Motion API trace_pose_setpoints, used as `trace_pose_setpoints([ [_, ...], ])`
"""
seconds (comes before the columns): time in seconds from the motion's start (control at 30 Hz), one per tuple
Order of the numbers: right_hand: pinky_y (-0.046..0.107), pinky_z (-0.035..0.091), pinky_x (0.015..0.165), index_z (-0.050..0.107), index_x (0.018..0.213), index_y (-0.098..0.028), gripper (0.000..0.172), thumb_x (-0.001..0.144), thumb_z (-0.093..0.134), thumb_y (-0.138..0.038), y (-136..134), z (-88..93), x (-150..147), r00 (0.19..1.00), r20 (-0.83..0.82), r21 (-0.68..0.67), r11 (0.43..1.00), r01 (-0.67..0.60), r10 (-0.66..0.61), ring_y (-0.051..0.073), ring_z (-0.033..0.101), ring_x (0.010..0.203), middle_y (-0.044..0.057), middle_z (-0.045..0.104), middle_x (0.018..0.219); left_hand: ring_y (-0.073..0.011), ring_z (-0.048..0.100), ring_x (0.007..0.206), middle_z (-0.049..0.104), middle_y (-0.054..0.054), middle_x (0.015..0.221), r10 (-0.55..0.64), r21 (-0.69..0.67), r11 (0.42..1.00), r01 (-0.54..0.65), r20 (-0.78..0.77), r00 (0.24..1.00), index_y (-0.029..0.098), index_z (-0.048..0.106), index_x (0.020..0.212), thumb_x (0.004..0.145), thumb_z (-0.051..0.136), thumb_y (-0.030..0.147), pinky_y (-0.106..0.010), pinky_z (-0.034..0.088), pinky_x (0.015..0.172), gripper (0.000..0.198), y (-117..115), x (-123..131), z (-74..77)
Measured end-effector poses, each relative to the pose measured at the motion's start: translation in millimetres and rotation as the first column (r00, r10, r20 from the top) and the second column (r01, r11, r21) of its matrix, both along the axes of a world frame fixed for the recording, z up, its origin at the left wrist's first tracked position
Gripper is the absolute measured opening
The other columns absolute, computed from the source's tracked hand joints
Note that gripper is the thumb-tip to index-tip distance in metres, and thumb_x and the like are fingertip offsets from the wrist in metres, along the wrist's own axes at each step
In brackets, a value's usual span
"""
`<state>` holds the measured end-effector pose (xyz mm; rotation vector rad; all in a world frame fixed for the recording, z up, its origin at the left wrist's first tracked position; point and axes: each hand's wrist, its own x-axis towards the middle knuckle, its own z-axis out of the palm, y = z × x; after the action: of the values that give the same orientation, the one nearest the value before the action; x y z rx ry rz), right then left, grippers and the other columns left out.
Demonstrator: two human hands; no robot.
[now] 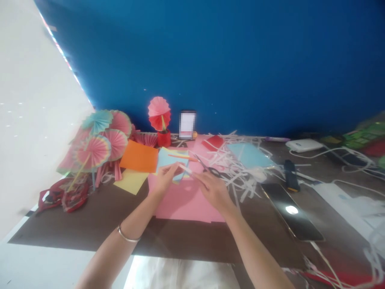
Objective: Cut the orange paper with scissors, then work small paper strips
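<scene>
My left hand (pixel 166 177) and my right hand (pixel 213 189) meet over a pink paper sheet (pixel 183 200) on the dark table. Both pinch a small folded strip of pale paper (pixel 184 168) between their fingertips, one hand at each end. A light blue sheet (pixel 169 159) lies just behind the strip. A pair of scissors (pixel 208 167) rests on the papers right behind my right hand. A thin bangle sits on my left wrist.
Orange paper (pixel 138 157) and yellow paper (pixel 131 181) lie left. Several paper fans (pixel 99 144) stand at the left, one in a red cup (pixel 164 138). White paper strips (pixel 240 168) pile at the right. A dark phone (pixel 290 210), a white box (pixel 303 145) and cables lie right.
</scene>
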<state>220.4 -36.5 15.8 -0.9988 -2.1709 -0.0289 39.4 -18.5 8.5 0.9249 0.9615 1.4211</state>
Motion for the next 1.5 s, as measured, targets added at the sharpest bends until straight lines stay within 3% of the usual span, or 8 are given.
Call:
trace_pose_setpoints([
  [0.33,0.023,0.038,0.055,0.064,0.108,-0.018,0.037,0.081,0.043,-0.003,-0.3,-1.9,-1.4,0.962,0.238,0.206,0.975,0.088,-0.137,0.013,0.053,0.061,0.003,0.062,0.073,-0.0230,0.065,0.094,0.071,-0.010,0.091,-0.087,-0.059,0.993,0.102,0.210,0.974,0.014,0.072,0.080,0.070,0.069,0.038,-0.039,0.045,0.093,0.026,5.9,-1.1,-5.6],
  [0.83,0.024,0.035,0.057,0.062,0.112,-0.019,0.041,0.079,0.043,-0.003,-2.6,-3.0,-6.1,0.929,0.298,0.260,0.955,0.142,-0.219,0.012,0.051,0.061,0.003,0.061,0.072,-0.0213,0.064,0.096,0.066,-0.010,0.109,-0.121,-0.088,0.985,0.147,0.247,0.961,0.016,0.071,0.087,0.071,0.068,0.038,-0.038,0.041,0.098,0.027,7.3,-2.4,-9.3],
  [1.5,0.024,0.036,0.057,0.062,0.112,-0.021,0.043,0.078,0.043,-0.001,-0.9,-5.4,-4.3,0.930,0.288,0.239,0.958,0.160,-0.228,0.013,0.051,0.061,0.002,0.060,0.070,-0.0195,0.064,0.093,0.066,-0.005,0.107,-0.206,-0.123,0.956,0.265,0.363,0.909,0.019,0.068,0.094,0.072,0.068,0.038,-0.037,0.041,0.098,0.029,2.0,-2.0,-2.0],
])
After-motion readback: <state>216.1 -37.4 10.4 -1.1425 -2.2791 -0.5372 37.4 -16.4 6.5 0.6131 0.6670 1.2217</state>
